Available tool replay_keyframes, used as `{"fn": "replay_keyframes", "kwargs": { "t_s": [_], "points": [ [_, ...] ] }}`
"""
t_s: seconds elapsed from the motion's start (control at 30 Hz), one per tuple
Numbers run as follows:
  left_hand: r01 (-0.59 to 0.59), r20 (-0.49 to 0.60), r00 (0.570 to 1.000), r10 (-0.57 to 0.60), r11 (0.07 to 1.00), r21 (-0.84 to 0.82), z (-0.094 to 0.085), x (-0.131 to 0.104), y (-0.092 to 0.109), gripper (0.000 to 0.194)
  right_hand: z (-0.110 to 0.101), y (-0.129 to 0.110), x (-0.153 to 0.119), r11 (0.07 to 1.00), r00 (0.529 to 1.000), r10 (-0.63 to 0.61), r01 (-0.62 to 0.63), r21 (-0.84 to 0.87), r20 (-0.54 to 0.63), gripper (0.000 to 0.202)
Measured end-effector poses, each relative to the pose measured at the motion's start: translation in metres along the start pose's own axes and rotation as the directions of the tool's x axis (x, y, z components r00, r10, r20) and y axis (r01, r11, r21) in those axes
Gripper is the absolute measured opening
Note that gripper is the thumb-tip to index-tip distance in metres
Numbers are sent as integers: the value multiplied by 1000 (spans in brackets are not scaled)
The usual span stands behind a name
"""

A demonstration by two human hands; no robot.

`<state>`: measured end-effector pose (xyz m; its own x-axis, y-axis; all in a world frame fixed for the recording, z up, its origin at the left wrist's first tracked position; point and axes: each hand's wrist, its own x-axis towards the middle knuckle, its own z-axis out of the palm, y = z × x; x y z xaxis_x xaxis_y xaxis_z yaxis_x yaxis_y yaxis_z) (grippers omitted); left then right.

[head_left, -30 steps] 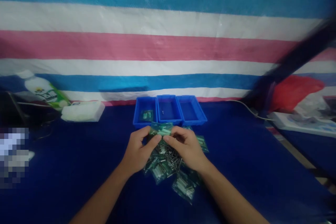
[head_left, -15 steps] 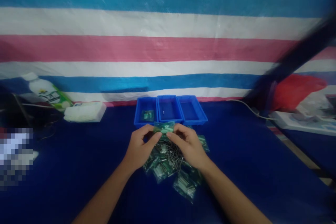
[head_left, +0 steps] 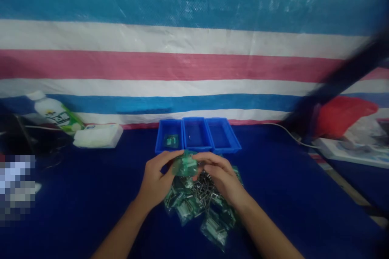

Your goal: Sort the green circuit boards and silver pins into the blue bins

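Observation:
My left hand and my right hand together pinch one small green plastic packet, held just above a pile of similar green packets with metal pins on the dark blue table. Right behind my hands stand three small blue trays side by side: the left tray holds one green packet, the middle tray has one tiny pin in it, and nothing shows in the right tray.
A white and green bottle lies at the back left beside a white box. A striped tarp wall closes the back. A dark bar, a red bag and a white cable sit at the right.
The view has tilted slightly up, so everything sits lower in the picture. The packet between my fingers has turned and bunched a little; both hands stay on it over the pile.

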<state>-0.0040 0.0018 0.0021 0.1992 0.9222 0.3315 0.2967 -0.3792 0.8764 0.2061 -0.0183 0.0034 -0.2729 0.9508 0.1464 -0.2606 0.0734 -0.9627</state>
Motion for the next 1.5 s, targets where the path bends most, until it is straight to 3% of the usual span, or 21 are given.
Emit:
{"fn": "replay_keyframes", "kwargs": {
  "t_s": [0.1, 0.2, 0.37, 0.5, 0.53, 0.6, 0.67, 0.73, 0.77, 0.83, 0.93, 1.0, 1.1, 1.2, 1.23, 1.3, 1.33, 1.4, 1.5],
  "points": [
    [57, -25, 998, -63, 978, -200, -1, -1, -1, 31, 0, 1, -1, 1000, 998, -15, 15, 4, -63, 24],
    [72, 21, 997, -69, 947, -313, -1, -2, -1, 30, 2, 1, -1, 999, 994, -34, 30, -39, -103, 21],
    [42, 35, 999, -36, 976, -213, -5, -2, 4, 20, 5, -7, -3, 995, 999, -8, 3, -98, -45, 22],
    [13, 87, 996, 8, 970, -243, -1, -5, 6, 28, 4, -13, -5, 982, 999, 41, -35, -186, 30, 20],
    [-6, 51, 998, 21, 962, -273, 1, -5, 5, 35, 4, -14, -5, 975, 997, 64, -51, -217, 53, 23],
    [-79, -138, 990, 36, 944, -320, 4, -5, 3, 47, 2, -13, -4, 962, 986, 121, -88, -260, 113, 30],
    [-151, -378, 926, 13, 929, -337, 4, -1, 1, 47, 1, -11, -4, 957, 974, 154, -105, -269, 169, 31],
    [-177, -545, 837, -52, 917, -359, 0, 5, 0, 42, 2, -10, -4, 966, 979, 125, -83, -245, 161, 22],
    [-179, -597, 798, -86, 911, -371, -3, 8, 0, 41, 3, -11, -4, 972, 986, 97, -65, -224, 135, 16],
    [-177, -661, 739, -126, 911, -372, -9, 12, 0, 40, 5, -13, -6, 982, 993, 69, -51, -184, 94, 35],
    [-105, -680, 718, -152, 941, -321, -13, 14, -3, 37, 7, -16, -10, 972, 986, 118, -91, -216, 118, 60],
    [-8, -647, 743, -171, 964, -264, -11, 14, -6, 33, 8, -16, -12, 951, 983, 124, -79, -299, 136, 57],
    [102, -597, 782, -178, 982, -160, -10, 14, -9, 26, 9, -13, -12, 894, 991, 38, 23, -447, 127, 43],
    [170, -517, 843, -148, 985, -6, -20, 17, -10, 19, 10, -9, -8, 749, 988, -88, 150, -646, 127, 33],
    [190, -444, 886, -137, 979, 77, -27, 18, -9, 17, 11, -7, -7, 680, 983, -124, 185, -709, 138, 32],
    [198, -180, 972, -151, 939, 280, -44, 18, -8, 18, 11, -5, -6, 568, 973, -169, 227, -791, 157, 31],
    [182, -27, 982, -185, 914, 363, -52, 17, -7, 20, 11, -4, -6, 538, 970, -183, 237, -809, 163, 30],
    [121, 217, 943, -251, 870, 478, -65, 13, -6, 24, 10, -3, -6, 525, 964, -206, 253, -812, 168, 29],
    [52, 375, 869, -322, 814, 579, -72, 4, -6, 39, 10, -2, -6, 527, 958, -229, 269, -806, 171, 27]
  ]
}}
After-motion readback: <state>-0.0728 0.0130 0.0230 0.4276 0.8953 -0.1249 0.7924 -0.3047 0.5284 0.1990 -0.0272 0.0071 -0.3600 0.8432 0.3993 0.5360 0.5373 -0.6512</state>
